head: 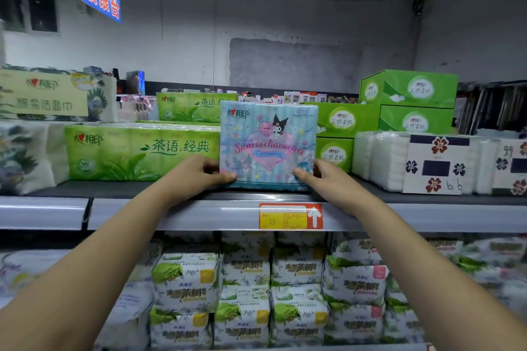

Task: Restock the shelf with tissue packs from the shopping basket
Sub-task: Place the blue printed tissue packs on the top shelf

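A blue tissue pack (268, 145) is held upright on the shelf (228, 215) between both hands. Its lower left edge is pinched by the left hand (196, 177), its lower right edge by the right hand (330, 182). A green pack (142, 151) lies just left of the left hand.

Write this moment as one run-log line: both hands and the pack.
step: shelving | left hand: grips Sanrio tissue pack, lower left | right hand: grips lower right | pack: upright on shelf front
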{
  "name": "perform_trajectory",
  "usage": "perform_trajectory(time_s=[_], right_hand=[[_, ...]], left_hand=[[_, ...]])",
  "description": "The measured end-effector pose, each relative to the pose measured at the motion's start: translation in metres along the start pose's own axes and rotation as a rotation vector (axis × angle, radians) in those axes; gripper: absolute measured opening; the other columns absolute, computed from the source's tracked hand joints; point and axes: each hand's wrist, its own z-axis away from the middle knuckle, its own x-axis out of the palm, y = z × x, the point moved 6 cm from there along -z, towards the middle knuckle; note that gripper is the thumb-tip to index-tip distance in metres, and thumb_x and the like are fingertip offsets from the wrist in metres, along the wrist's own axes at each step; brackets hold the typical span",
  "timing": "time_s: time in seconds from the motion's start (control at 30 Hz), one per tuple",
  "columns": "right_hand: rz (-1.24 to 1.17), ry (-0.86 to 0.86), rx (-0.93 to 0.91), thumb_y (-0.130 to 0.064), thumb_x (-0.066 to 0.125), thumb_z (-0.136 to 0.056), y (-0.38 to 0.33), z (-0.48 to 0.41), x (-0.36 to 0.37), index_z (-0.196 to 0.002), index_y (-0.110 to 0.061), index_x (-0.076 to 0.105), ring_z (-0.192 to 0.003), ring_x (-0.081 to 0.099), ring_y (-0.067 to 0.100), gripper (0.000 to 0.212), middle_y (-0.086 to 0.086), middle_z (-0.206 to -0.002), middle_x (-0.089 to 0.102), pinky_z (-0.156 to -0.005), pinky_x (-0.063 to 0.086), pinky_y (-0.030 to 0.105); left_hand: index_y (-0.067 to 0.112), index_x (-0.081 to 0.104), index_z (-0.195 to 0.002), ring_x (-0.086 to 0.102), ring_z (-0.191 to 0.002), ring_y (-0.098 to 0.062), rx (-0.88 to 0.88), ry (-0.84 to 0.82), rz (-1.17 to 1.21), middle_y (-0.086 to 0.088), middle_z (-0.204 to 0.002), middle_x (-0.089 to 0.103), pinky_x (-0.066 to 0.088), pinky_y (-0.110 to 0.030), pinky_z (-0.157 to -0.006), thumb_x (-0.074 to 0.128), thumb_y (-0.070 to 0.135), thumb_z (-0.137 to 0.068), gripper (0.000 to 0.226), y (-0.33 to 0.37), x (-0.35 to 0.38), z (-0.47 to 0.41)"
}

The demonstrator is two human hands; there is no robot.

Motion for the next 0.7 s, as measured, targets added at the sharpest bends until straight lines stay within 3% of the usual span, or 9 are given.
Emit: perform_trajectory(time_s=[0.13, 0.3, 0.4, 0.6, 0.7], right_hand=[[0.029, 0.007, 0.008, -0.038, 0.056, -0.093, 0.002, -0.001, 0.001, -0.12, -0.028, 0.055, -0.107, 0.058, 0.009, 0.028, -0.01, -0.115, 0.061, -0.086, 0.044, 0.023], [0.039, 0.028, 0.018, -0.04, 0.057, -0.091, 0.006, -0.003, 0.0, -0.12, -0.024, 0.057, -0.104, 0.06, 0.008, 0.033, -0.009, -0.114, 0.064, -0.085, 0.046, 0.025], [0.031, 0.021, 0.024, -0.04, 0.059, -0.091, 0.009, -0.005, 0.0, -0.115, -0.027, 0.057, -0.101, 0.061, 0.008, 0.027, -0.008, -0.113, 0.064, -0.086, 0.048, 0.025], [0.026, 0.027, 0.048, -0.041, 0.062, -0.088, 0.01, -0.006, 0.0, -0.118, -0.022, 0.059, -0.101, 0.062, 0.01, 0.036, -0.006, -0.113, 0.066, -0.091, 0.05, 0.03], [0.008, 0.034, 0.061, -0.043, 0.064, -0.086, 0.01, -0.006, -0.001, -0.115, -0.022, 0.06, -0.099, 0.063, 0.01, 0.036, -0.006, -0.111, 0.067, -0.091, 0.051, 0.031]], left_hand=[[0.015, 0.077, -0.087, 0.052, -0.066, -0.012, -0.008, 0.012, -0.011, -0.007, -0.078, 0.072, 0.037, -0.027, -0.063, 0.072, 0.043, -0.079, 0.03, 0.001, 0.0, 0.002], [0.017, 0.076, -0.085, 0.052, -0.054, 0.001, -0.009, 0.037, -0.049, 0.002, -0.073, 0.072, 0.038, -0.015, -0.052, 0.073, 0.039, -0.079, 0.023, 0.005, 0.001, 0.003], [0.014, 0.076, -0.087, 0.055, -0.061, -0.006, -0.017, 0.051, -0.064, -0.004, -0.079, 0.075, 0.04, -0.022, -0.058, 0.073, 0.039, -0.079, 0.027, 0.005, 0.002, 0.002], [0.011, 0.075, -0.089, 0.058, -0.07, -0.015, -0.039, 0.072, -0.08, -0.015, -0.087, 0.074, 0.041, -0.027, -0.065, 0.074, 0.04, -0.078, 0.032, 0.0, 0.003, 0.0], [0.007, 0.075, -0.089, 0.053, -0.068, -0.015, -0.054, 0.095, -0.058, -0.016, -0.078, 0.071, 0.037, -0.028, -0.065, 0.076, 0.042, -0.075, 0.037, -0.003, 0.001, -0.001]])
